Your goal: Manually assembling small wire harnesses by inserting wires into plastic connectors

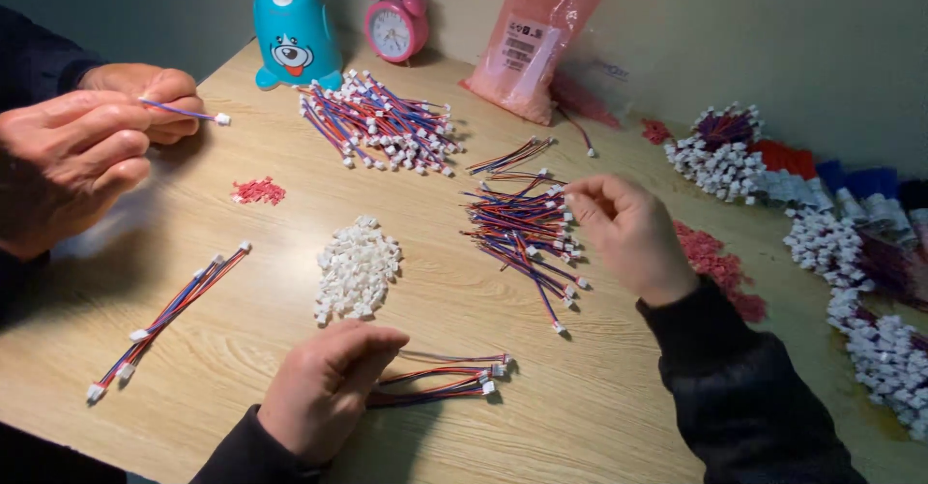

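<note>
Both hands are sorting wire leads: the left hand (324, 382) lies curled, fingers pinned on a small bunch (449, 380) just below the white plug heap (356, 269); the right hand (628, 233) pinches a plug at the tangle (527, 228) right of that heap. Judging by this, a lead is being picked; lifting one free needs a clean pull. Another person's hands (87, 141) work left of the heap on the pale wooden tabletop (599, 407) against a grey wall.

Wooden desk (599, 416) strewn with wire leads.
White connector pile (356, 268) at centre; wire bundles (379, 121) behind it, small red pieces (258, 191) left.
</note>
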